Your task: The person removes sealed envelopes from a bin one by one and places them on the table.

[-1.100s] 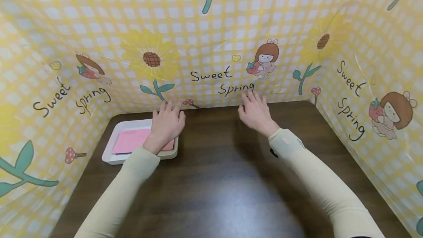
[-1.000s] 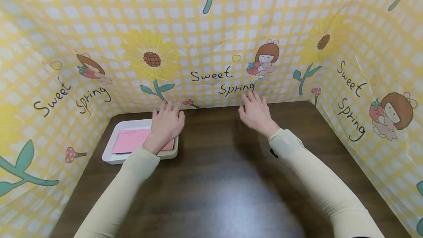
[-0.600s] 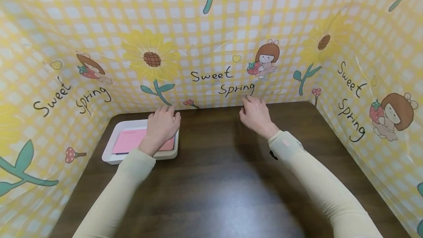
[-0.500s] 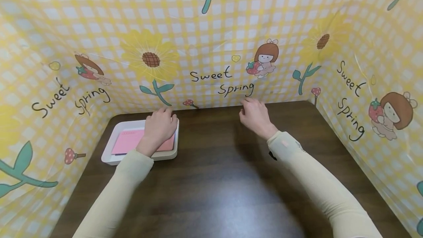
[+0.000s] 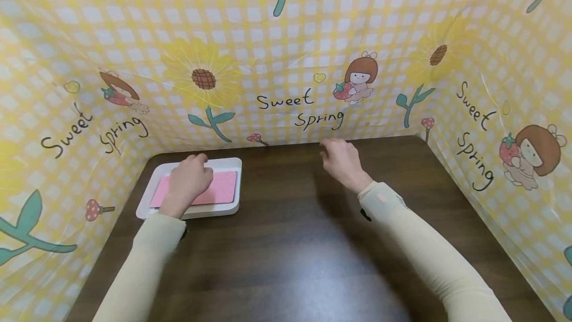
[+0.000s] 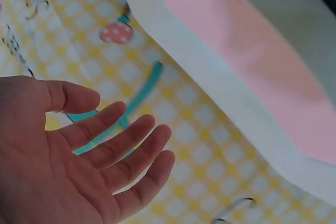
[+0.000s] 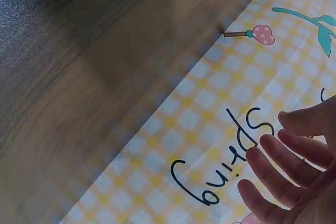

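A white tray (image 5: 233, 163) stands at the back left of the table, with a flat pink paper-like sheet or pad (image 5: 223, 188) lying in it. Over the tray, my left hand (image 5: 189, 180) hovers with loosely bent fingers; its palm holds nothing in the left wrist view, where the pink sheet (image 6: 247, 51) shows beyond the fingertips. A dark layer peeks out under the pink one. My right hand (image 5: 341, 162) is above the table's back edge, right of centre. Its fingers (image 7: 268, 174) curve slightly and hold nothing.
The dark wooden table (image 5: 277, 242) reaches to a yellow checked cloth (image 5: 277, 53) that hangs behind and on both sides. The cloth bears printed flowers, figures and the words "Sweet Spring".
My left hand has moved left and nearer, from the tray's right part to over its middle, its fingers bending. My right hand has drawn back slightly, fingers now more bent.
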{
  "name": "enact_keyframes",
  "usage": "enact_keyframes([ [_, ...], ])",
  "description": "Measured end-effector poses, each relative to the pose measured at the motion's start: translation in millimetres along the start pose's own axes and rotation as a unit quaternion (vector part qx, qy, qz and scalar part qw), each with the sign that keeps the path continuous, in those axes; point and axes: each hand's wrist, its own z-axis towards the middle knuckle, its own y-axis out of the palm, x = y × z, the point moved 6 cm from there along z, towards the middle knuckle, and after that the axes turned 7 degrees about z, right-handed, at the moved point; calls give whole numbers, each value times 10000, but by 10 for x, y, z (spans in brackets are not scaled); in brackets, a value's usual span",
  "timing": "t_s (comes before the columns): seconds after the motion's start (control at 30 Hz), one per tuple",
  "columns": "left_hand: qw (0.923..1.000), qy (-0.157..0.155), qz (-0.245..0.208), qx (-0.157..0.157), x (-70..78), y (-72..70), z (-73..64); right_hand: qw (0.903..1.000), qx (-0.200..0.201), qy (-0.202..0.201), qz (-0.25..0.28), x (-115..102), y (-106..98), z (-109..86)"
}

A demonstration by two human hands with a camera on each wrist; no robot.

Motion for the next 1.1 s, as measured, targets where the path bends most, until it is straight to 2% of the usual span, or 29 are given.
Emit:
enact_keyframes([
  [0.23, 9997, -237, -26, -6, -518, 3, -120, 9996, -127, -238, 92, -152, 22, -35],
  [0.4, 9987, -445, -46, -226, -737, 59, -220, 9988, 23, -351, 353, -271, 17, -80],
  [0.57, 9976, -578, 33, -379, -858, 129, -351, 9978, 28, -383, 545, -382, 63, -155],
  [0.83, 9952, -790, 183, -552, -971, 203, -493, 9964, -262, -324, 736, -522, 220, -249],
  [1.1, 9940, -754, 289, -732, -1037, 389, -554, 9954, -460, -221, 809, -606, 378, -338],
])
